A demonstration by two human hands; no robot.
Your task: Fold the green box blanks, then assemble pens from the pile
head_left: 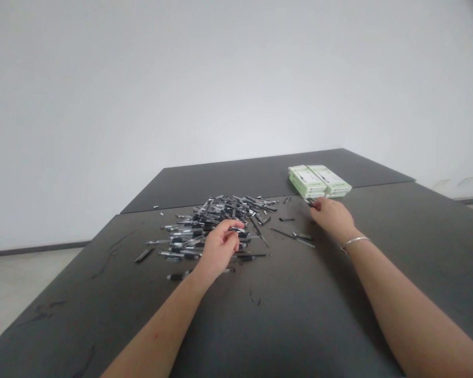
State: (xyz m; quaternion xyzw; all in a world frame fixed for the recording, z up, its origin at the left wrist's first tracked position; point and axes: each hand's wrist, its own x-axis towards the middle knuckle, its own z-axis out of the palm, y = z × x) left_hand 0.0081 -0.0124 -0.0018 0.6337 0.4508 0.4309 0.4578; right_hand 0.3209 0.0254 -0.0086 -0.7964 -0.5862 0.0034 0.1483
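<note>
Over the near side of a loose heap of pens and pen parts is my left hand. Its thumb and fingers are curled together, and a thin dark-and-silver piece shows by the fingertips; I cannot tell what it is. My right hand, with a bangle at its wrist, pinches a small black pen cap just in front of the green-and-white boxes. Between the hands lie a thin pen refill and a black cap.
The boxes are stacked in two side-by-side piles near the seam of the dark table. A single black cap lies left of the heap. Small light bits lie near the seam at left. A white wall stands behind.
</note>
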